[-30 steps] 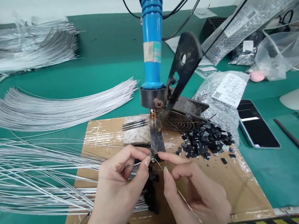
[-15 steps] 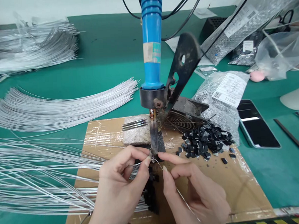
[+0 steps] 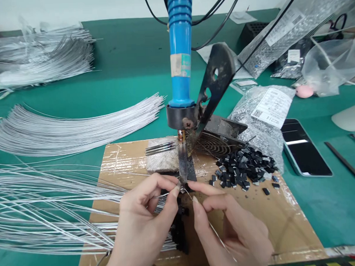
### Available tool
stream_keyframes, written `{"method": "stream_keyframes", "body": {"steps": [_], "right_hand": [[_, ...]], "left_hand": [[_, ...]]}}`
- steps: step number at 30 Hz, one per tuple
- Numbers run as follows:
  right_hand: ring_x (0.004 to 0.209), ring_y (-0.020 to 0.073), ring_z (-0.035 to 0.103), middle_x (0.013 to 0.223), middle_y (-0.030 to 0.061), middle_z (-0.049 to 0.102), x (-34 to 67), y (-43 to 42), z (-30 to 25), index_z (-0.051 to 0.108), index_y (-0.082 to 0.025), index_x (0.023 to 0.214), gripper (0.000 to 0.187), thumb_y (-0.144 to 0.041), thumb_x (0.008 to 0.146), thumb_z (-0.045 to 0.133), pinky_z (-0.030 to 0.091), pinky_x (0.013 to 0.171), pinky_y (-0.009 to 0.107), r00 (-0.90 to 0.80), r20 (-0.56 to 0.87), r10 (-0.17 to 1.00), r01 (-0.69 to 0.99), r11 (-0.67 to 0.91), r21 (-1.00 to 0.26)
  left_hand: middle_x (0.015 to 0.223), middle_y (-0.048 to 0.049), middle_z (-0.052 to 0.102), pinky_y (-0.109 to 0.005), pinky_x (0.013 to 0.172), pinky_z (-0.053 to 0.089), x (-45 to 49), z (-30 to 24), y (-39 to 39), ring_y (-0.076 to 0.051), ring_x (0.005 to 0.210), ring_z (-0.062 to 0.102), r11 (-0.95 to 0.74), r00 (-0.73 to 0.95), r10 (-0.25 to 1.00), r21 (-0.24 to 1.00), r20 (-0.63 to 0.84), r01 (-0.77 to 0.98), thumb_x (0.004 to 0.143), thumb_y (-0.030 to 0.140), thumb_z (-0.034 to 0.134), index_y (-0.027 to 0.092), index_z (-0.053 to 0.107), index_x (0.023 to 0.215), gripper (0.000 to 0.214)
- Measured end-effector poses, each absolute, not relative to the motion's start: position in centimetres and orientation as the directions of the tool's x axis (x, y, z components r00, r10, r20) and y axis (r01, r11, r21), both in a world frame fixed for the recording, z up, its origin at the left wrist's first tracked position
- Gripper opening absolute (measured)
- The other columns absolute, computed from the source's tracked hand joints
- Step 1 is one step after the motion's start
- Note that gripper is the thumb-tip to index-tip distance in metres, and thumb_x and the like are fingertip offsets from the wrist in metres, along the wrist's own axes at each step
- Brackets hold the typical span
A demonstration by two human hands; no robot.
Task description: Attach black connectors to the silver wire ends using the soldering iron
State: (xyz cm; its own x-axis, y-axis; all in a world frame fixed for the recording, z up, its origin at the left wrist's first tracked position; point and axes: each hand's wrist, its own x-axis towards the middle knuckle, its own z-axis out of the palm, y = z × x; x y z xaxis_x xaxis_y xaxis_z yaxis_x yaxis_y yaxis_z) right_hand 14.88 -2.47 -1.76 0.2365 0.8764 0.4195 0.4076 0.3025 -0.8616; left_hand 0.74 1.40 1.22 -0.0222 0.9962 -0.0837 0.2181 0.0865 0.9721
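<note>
A blue-handled soldering iron (image 3: 179, 42) stands upright in a black bracket (image 3: 218, 82), its tip pointing down between my hands. Just left of the tip, my left hand (image 3: 146, 224) pinches a thin white wire (image 3: 162, 195) between thumb and forefinger; the wire's end is mostly hidden by the fingertips. My right hand (image 3: 234, 224) grips a thin solder wire (image 3: 219, 238), which runs up past the thumb to the iron's tip. Its forefinger is stretched out close to the tip. Black connectors on wire ends (image 3: 178, 231) lie partly behind my left hand.
Beneath the work lies a cardboard sheet (image 3: 287, 230) with a heap of small black pieces (image 3: 245, 167). A small fan (image 3: 221, 137) sits behind the iron. White wire bundles (image 3: 77, 127) spread at left. A phone (image 3: 306, 147) and plastic bags (image 3: 264, 105) are at right.
Almost nothing differs. Both hands keep their places at the iron's tip, and the view has shifted very slightly.
</note>
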Motion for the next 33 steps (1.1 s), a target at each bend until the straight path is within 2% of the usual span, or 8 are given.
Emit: {"method": "stream_keyframes", "body": {"steps": [15,24,33], "right_hand": [[0.089,0.0242,0.084,0.101,0.0087,0.086,14.76,-2.35,-1.61,0.066,-0.024,0.086,0.026,0.002,0.086,0.067,0.073,0.082,0.033,0.238,0.455,0.858,0.421,0.330,-0.845],[0.090,0.0241,0.084,0.102,0.0089,0.086,14.93,-2.40,-1.65,0.067,-0.024,0.088,0.027,0.003,0.086,0.066,0.073,0.084,0.035,0.212,0.457,0.864,0.421,0.341,-0.840],[0.081,0.0164,0.083,0.097,0.0055,0.085,14.86,-2.34,-1.99,0.069,-0.020,0.090,0.025,0.004,0.083,0.070,0.070,0.085,0.025,0.207,0.532,0.821,0.483,0.387,-0.785]], "left_hand": [[0.084,-0.0008,0.081,-0.012,0.061,0.057,0.48,1.21,1.16,-0.011,0.070,0.074,0.099,-0.004,0.995,0.963,-0.101,0.253,0.088,0.012,0.071,0.021,0.074,0.075,0.016],[0.084,-0.0010,0.082,-0.012,0.065,0.059,0.35,1.10,1.15,-0.011,0.071,0.075,0.079,0.007,0.997,0.965,-0.083,0.250,0.088,0.010,0.071,0.020,0.074,0.076,0.016],[0.083,0.0013,0.082,-0.010,0.067,0.059,0.54,1.25,1.17,-0.010,0.071,0.076,0.084,0.009,0.996,0.971,-0.088,0.223,0.087,0.008,0.070,0.021,0.075,0.076,0.018]]}}
